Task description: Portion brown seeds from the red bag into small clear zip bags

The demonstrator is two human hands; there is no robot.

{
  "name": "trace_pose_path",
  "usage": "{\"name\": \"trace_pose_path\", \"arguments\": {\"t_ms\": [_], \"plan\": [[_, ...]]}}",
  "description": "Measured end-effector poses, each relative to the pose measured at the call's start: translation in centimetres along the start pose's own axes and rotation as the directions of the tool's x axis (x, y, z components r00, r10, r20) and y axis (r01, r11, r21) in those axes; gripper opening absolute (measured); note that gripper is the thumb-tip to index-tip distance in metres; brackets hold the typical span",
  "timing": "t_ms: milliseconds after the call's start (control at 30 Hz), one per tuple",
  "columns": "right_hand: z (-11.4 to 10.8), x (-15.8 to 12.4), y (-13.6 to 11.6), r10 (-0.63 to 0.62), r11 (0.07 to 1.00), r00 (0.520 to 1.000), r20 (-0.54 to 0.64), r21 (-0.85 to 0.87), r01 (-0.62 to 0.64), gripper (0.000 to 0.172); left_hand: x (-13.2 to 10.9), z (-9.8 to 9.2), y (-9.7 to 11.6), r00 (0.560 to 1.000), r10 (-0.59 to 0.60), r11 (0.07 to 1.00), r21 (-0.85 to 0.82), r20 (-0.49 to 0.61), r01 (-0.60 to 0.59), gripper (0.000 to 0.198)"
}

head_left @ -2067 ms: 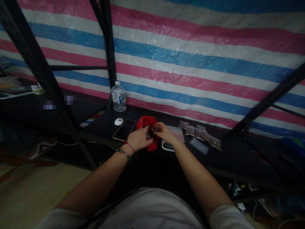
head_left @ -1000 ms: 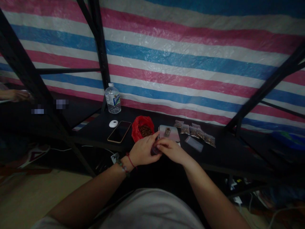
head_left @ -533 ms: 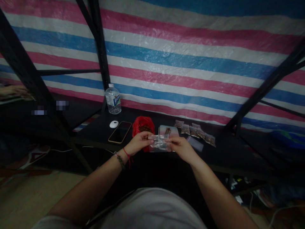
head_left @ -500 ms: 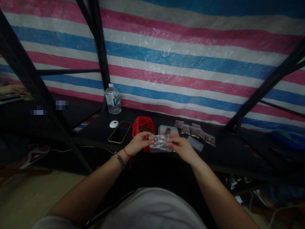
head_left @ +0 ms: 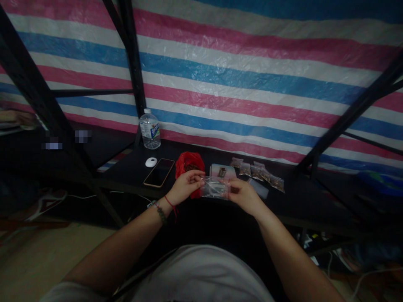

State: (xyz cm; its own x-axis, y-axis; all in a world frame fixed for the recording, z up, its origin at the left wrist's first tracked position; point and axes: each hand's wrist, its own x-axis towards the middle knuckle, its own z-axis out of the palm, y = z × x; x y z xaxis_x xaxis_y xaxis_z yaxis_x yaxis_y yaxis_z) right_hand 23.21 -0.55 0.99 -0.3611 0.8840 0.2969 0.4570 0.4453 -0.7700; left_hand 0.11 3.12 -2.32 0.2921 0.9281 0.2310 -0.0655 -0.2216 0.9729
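My left hand (head_left: 185, 185) and my right hand (head_left: 244, 193) hold a small clear plastic bag (head_left: 215, 188) by its two ends, stretched between them above the front of the black table (head_left: 132, 167). Just behind my left hand sits a red plastic bag (head_left: 188, 161) holding brown bits. A small scale (head_left: 222, 172) with a dark item on it lies behind the clear bag.
A row of several small filled bags (head_left: 258, 173) and an empty clear one (head_left: 257, 188) lie right of the scale. A phone (head_left: 159, 172), a white round object (head_left: 151, 162) and a water bottle (head_left: 150, 129) stand to the left. Black frame posts (head_left: 134, 71) rise against a striped tarp.
My hands left the red bag, came together near the table's front edge, then drew apart with the clear bag stretched between them. The view shifted slightly.
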Motion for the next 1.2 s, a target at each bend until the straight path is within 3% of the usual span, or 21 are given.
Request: {"name": "trace_pose_path", "arguments": {"t_ms": [167,267,400,700,767,833,900,933,1000,1067,1133,1200], "plan": [[-0.2,0.0,-0.4,-0.069,0.99,0.998,-0.011,-0.128,0.067,0.04,0.1,0.2,-0.2,0.998,-0.013,0.971,-0.24,-0.058,-0.001,0.047],[-0.3,0.1,-0.5,-0.097,0.988,0.995,-0.018,-0.12,0.095,0.036,-0.1,0.0,0.1,0.993,-0.107,0.939,-0.325,0.047,0.116,0.056],[-0.4,0.1,0.0,-0.027,0.999,0.994,-0.102,-0.039,0.023,0.032,-0.3,-0.1,0.3,0.967,-0.189,0.941,-0.249,0.172,0.228,0.055],[-0.4,-0.1,0.3,-0.099,0.976,0.992,-0.083,-0.201,0.081,0.039,-0.2,0.1,-0.1,0.976,-0.182,0.977,-0.093,0.116,0.194,0.05],[-0.4,-0.1,0.4,-0.096,0.974,0.992,-0.086,-0.213,0.075,0.039,-0.1,-0.1,-0.2,0.986,-0.141,0.99,-0.009,0.09,0.142,0.047],[-0.4,0.0,0.6,-0.074,0.977,0.992,-0.099,-0.207,0.052,0.038,-0.1,-0.1,-0.1,1.0,-0.029,0.988,0.154,-0.006,0.03,0.042],[-0.1,0.0,0.7,-0.033,0.985,0.994,-0.102,-0.175,0.015,0.036,-0.5,-0.1,0.3,0.978,0.195,0.906,0.397,-0.08,-0.148,0.043],[0.2,0.0,0.7,-0.008,0.989,0.996,-0.09,-0.148,-0.005,0.035,-0.9,0.0,0.7,0.946,0.318,0.819,0.52,-0.059,-0.243,0.047],[1.1,0.0,0.6,0.037,0.996,0.999,-0.036,-0.081,-0.04,0.032,-1.7,0.5,1.5,0.88,0.448,0.601,0.676,0.157,-0.426,0.062],[2.3,-0.1,0.4,0.063,0.998,0.997,0.041,-0.031,-0.061,0.027,-2.5,1.1,2.1,0.841,0.42,0.466,0.715,0.34,-0.522,0.078],[3.5,-0.3,0.2,0.072,0.997,0.99,0.118,-0.008,-0.072,0.019,-3.0,1.7,2.3,0.833,0.339,0.419,0.723,0.437,-0.55,0.08],[4.4,-0.4,-0.1,0.081,0.997,0.981,0.176,0.0,-0.082,0.012,-3.1,1.9,2.1,0.847,0.265,0.418,0.736,0.462,-0.532,0.074]]}}
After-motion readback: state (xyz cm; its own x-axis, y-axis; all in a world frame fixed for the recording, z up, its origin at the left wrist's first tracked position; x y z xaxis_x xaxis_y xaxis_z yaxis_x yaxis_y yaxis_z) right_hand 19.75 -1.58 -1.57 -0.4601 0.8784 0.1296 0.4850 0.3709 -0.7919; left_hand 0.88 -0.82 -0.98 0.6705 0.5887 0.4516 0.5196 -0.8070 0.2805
